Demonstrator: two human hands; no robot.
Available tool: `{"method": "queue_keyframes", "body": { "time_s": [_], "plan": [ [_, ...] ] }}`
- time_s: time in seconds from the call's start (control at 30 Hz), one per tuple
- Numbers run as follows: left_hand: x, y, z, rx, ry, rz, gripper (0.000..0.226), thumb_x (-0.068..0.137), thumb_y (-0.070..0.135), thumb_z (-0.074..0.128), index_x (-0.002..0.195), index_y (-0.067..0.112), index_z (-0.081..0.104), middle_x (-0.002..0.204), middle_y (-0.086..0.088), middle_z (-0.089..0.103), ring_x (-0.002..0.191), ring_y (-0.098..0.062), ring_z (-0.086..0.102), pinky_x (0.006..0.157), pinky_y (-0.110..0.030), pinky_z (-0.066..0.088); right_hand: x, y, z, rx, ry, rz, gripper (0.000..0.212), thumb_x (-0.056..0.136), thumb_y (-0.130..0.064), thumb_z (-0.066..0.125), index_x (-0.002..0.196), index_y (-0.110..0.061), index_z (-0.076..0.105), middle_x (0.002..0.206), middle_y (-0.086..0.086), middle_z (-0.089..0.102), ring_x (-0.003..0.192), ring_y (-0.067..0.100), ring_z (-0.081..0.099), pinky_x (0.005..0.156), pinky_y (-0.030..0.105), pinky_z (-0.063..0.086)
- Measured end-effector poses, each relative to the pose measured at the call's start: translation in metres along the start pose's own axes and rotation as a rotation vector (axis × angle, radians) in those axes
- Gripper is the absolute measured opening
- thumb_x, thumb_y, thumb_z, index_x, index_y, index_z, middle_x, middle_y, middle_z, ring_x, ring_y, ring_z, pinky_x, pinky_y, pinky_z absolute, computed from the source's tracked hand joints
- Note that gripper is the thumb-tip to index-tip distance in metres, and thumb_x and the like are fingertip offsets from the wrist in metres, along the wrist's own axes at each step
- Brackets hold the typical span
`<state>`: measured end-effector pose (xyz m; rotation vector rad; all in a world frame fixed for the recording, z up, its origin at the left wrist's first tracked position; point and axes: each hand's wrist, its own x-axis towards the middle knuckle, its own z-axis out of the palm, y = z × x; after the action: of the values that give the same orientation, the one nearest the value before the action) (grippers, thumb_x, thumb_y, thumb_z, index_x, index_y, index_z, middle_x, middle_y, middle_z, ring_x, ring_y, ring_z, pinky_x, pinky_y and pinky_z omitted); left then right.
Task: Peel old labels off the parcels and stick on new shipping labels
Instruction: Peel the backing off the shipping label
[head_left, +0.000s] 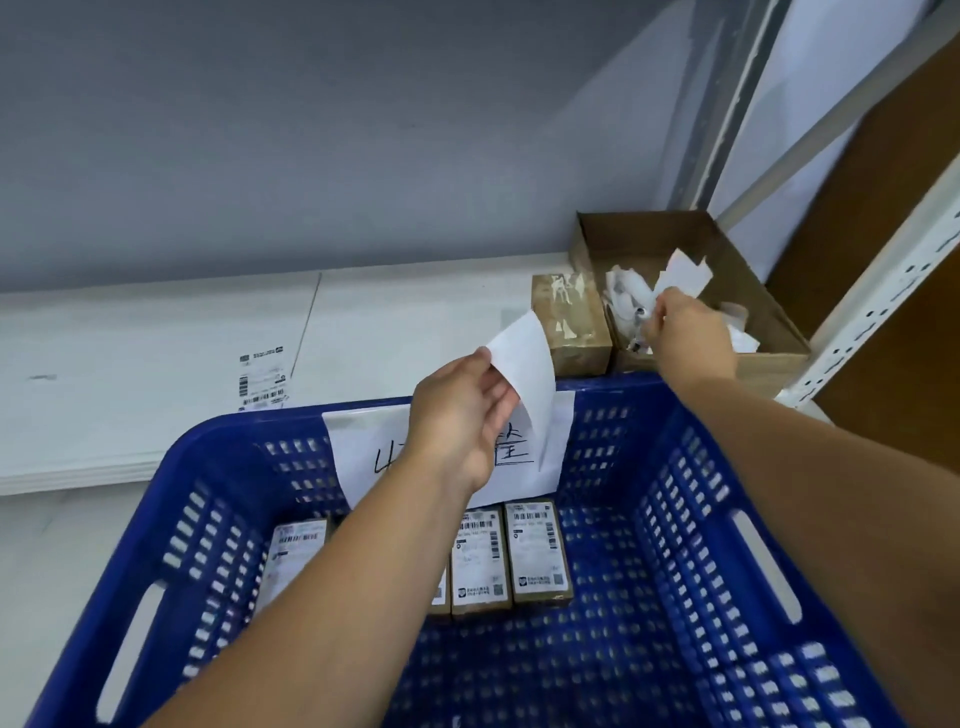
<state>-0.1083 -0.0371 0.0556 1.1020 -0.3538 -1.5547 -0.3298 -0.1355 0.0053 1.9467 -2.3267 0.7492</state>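
Note:
My left hand (462, 415) pinches a curled white label sheet (524, 364) above the far rim of the blue basket (696, 519). My right hand (685, 332) reaches over an open cardboard box (748, 291) and pinches a white paper scrap (683, 273) above a heap of peeled paper (626, 293). A brown parcel (569, 322) with torn label remains lies on the table beside that box. Several labelled parcels (537, 551) lie in a row on the basket floor, partly hidden by my left forearm.
A printed shipping label (262, 382) lies flat on the white table (130, 374) to the left. A handwritten paper sign (363, 447) hangs inside the basket's far wall. A white metal shelf post (883, 291) and brown board stand at the right.

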Motion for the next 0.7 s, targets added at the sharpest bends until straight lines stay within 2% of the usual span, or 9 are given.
{"method": "queue_keyframes", "body": {
  "time_s": [0.1,0.17,0.27,0.37,0.47,0.53,0.6,0.7],
  "plan": [
    [0.012,-0.007,-0.007,-0.007,0.013,-0.031,0.01,0.097,0.01,0.05,0.093,0.006,0.059,0.082,-0.007,0.069,0.076,-0.014,0.067,0.061,-0.019,0.057,0.007,0.012,0.029,-0.206,-0.228,-0.052,0.017,0.096,-0.002,0.043,0.108,-0.003,0.054,0.102,0.021,0.064,0.091,0.037,0.062,0.069,0.039,0.045],
    [0.019,-0.009,-0.012,-0.007,0.033,-0.043,0.011,0.097,0.01,0.05,0.091,0.006,0.058,0.082,-0.007,0.068,0.075,-0.014,0.066,0.058,-0.019,0.057,0.008,0.017,0.038,-0.268,-0.304,-0.057,0.022,0.098,-0.006,0.039,0.114,-0.004,0.054,0.106,0.021,0.065,0.096,0.039,0.062,0.078,0.043,0.051],
    [0.022,-0.012,-0.019,-0.019,0.041,-0.052,0.01,0.097,0.009,0.05,0.092,0.006,0.059,0.085,-0.008,0.068,0.077,-0.015,0.066,0.057,-0.019,0.057,0.008,0.024,0.042,-0.219,-0.247,-0.035,0.032,0.103,-0.026,0.036,0.111,-0.005,0.059,0.106,0.021,0.065,0.1,0.04,0.059,0.082,0.041,0.046],
    [0.02,-0.013,-0.021,-0.031,0.049,-0.054,0.009,0.097,0.009,0.051,0.092,0.006,0.058,0.085,-0.008,0.067,0.076,-0.015,0.066,0.056,-0.019,0.056,0.005,0.025,0.036,-0.252,-0.057,-0.005,0.047,0.102,-0.042,0.037,0.108,-0.006,0.066,0.105,0.021,0.063,0.109,0.038,0.05,0.087,0.044,0.04],
    [0.015,-0.014,-0.02,-0.029,0.05,-0.059,0.009,0.097,0.009,0.051,0.091,0.006,0.058,0.084,-0.008,0.067,0.075,-0.015,0.065,0.059,-0.02,0.057,0.002,0.023,0.026,-0.265,0.064,0.025,0.039,0.098,-0.039,0.046,0.108,-0.008,0.067,0.114,0.018,0.055,0.115,0.036,0.042,0.096,0.045,0.034],
    [0.012,-0.015,-0.018,-0.026,0.045,-0.059,0.009,0.096,0.009,0.051,0.091,0.006,0.058,0.083,-0.009,0.067,0.074,-0.015,0.065,0.059,-0.02,0.056,0.001,0.027,0.025,-0.252,0.099,-0.065,0.03,0.096,-0.031,0.051,0.111,-0.007,0.063,0.119,0.018,0.049,0.114,0.036,0.04,0.097,0.045,0.033],
    [0.01,-0.016,-0.018,-0.02,0.042,-0.06,0.009,0.096,0.009,0.051,0.091,0.006,0.058,0.084,-0.008,0.067,0.075,-0.014,0.065,0.061,-0.02,0.056,0.0,0.03,0.027,-0.243,0.068,-0.222,0.03,0.096,-0.024,0.052,0.121,-0.009,0.061,0.136,0.019,0.043,0.124,0.04,0.036,0.103,0.049,0.031],
    [0.008,-0.017,-0.017,-0.02,0.041,-0.056,0.008,0.096,0.008,0.051,0.092,0.006,0.058,0.085,-0.009,0.067,0.076,-0.015,0.066,0.063,-0.021,0.056,0.003,0.028,0.028,-0.211,-0.165,-0.285,0.039,0.103,-0.031,0.041,0.141,-0.024,0.048,0.162,0.01,0.015,0.146,0.036,0.012,0.115,0.053,0.016]
  ]
}}
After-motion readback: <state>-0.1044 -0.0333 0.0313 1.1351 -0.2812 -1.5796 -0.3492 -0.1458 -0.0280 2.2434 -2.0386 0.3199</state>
